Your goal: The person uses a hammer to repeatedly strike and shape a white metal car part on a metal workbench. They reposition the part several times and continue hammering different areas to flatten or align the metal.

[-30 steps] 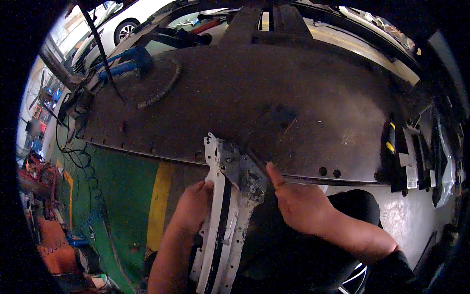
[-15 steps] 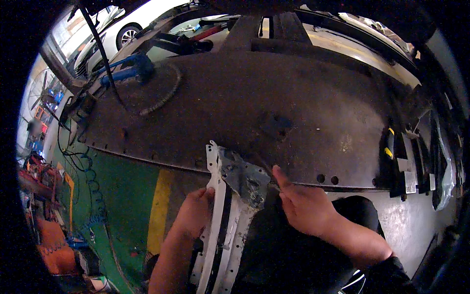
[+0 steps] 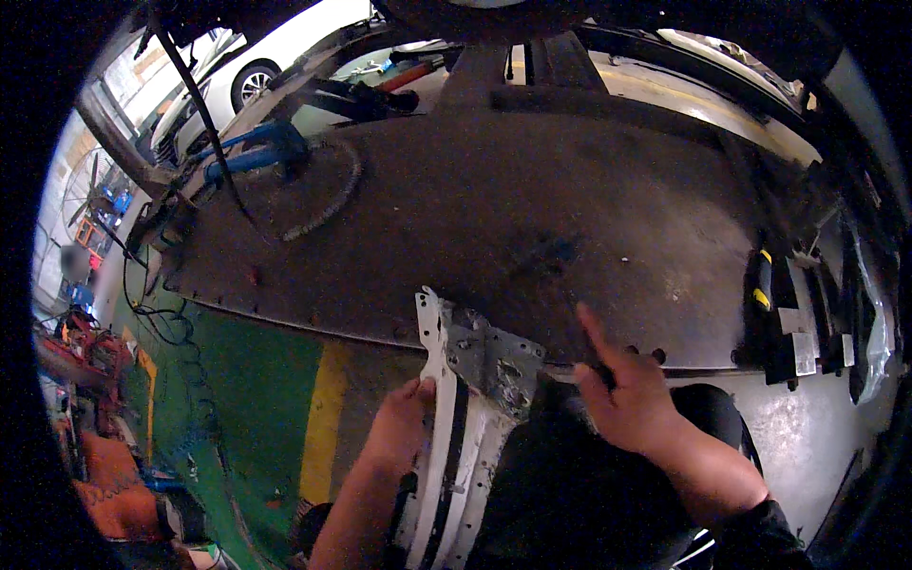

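Gripping the near-left edge of a long white-and-grey metal strip with a wide, hole-punched end plate [image 3: 470, 446], the person's left hand [image 3: 401, 427] sits below that plate, its thumb and fingers pinching the white rim. The metal strip is the landmark here: its long axis runs from the lower edge of the view away from the body, leaning slightly right toward its far end, where the scuffed plate overlaps the near edge of a broad dark-brown metal tabletop [image 3: 456, 218] in view. Whether the plate rests on that tabletop, I cannot tell.

The right hand [image 3: 627, 404] is off to the right of the strip's end plate, apart from it, so the strip lies to its left. Its index finger is stretched forward and its thumb stands apart; the other fingers are folded, and whether they close on something thin is too dark to tell. The left hand is the nearer one, being in contact.

Left of the strip lies a green floor [image 3: 256, 380] with a yellow stripe [image 3: 326, 418]; beyond it to the far left, a blue tool [image 3: 256, 157] rests on the tabletop.
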`<state>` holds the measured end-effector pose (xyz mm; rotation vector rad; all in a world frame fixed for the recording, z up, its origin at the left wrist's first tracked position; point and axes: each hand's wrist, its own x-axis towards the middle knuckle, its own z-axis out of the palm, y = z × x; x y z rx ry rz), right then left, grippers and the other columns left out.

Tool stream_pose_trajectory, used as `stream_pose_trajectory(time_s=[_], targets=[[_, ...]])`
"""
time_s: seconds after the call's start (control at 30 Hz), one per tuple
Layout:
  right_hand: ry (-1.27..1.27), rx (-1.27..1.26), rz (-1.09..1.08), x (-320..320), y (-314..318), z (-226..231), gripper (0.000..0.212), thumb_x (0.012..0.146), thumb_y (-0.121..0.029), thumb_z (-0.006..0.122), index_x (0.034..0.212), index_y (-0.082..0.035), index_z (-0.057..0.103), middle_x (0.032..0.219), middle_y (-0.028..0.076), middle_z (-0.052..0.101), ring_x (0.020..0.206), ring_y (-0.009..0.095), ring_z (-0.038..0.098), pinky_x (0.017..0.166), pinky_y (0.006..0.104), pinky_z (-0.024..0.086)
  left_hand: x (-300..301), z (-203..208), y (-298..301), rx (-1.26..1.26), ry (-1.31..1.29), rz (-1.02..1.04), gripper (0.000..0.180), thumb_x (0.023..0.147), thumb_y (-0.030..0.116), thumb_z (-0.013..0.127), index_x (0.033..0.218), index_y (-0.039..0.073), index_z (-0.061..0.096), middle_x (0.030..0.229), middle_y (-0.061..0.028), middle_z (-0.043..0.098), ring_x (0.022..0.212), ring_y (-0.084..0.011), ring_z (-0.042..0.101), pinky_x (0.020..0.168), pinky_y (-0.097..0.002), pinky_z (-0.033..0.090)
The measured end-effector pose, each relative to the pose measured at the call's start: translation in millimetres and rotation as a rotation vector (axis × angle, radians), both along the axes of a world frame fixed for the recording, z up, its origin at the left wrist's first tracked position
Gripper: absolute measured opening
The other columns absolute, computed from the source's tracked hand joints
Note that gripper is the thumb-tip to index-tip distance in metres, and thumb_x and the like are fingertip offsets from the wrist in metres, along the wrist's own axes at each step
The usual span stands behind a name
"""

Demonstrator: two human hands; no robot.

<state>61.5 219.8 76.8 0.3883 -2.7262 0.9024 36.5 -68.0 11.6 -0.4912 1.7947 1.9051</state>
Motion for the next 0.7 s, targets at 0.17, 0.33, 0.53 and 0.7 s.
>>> stream_pose_trajectory(time_s=[0.17,0.33,0.53,0.7], targets=[[-0.533,-0.514,-0.244,-2,9,34,0.048,0.088,-0.023,0.063,0.128,-0.004,0.045,0.093,0.013,0.067,0.071,0.024,0.067,0.067,0.036,0.054,21,13,5,-0.095,0.263,0.019,0.033,0.1,0.035,0.044,0.1,0.006,0.06,0.088,0.0001,0.063,0.077,-0.0093,0.056,0.066,-0.0258,0.044],[-0.435,-0.783,-0.07,-8,9,15,0.035,0.087,-0.02,0.066,0.11,-0.003,0.047,0.073,0.003,0.057,0.058,0.012,0.058,0.053,0.0266,0.049,39,30,7,-0.201,0.576,-0.134,0.035,0.1,0.032,0.045,0.102,0.001,0.061,0.086,0.0023,0.062,0.075,-0.0073,0.052,0.067,-0.0237,0.042],[-0.454,-0.799,0.065,1,8,11,0.033,0.087,-0.022,0.066,0.108,-0.004,0.048,0.074,0.002,0.057,0.064,0.011,0.059,0.051,0.026,0.05,43,29,17,0.105,0.457,-0.003,0.035,0.101,0.032,0.045,0.104,0.001,0.06,0.09,0.0014,0.062,0.08,-0.0068,0.052,0.069,-0.0237,0.043],[-0.447,-0.65,0.016,-3,6,16,0.026,0.088,-0.018,0.064,0.106,-0.004,0.052,0.077,0.003,0.058,0.063,0.01,0.058,0.049,0.0246,0.048,46,33,14,0.018,0.531,-0.062,0.034,0.101,0.032,0.044,0.103,0.001,0.059,0.09,0.0009,0.062,0.08,-0.0073,0.053,0.069,-0.0253,0.044]])
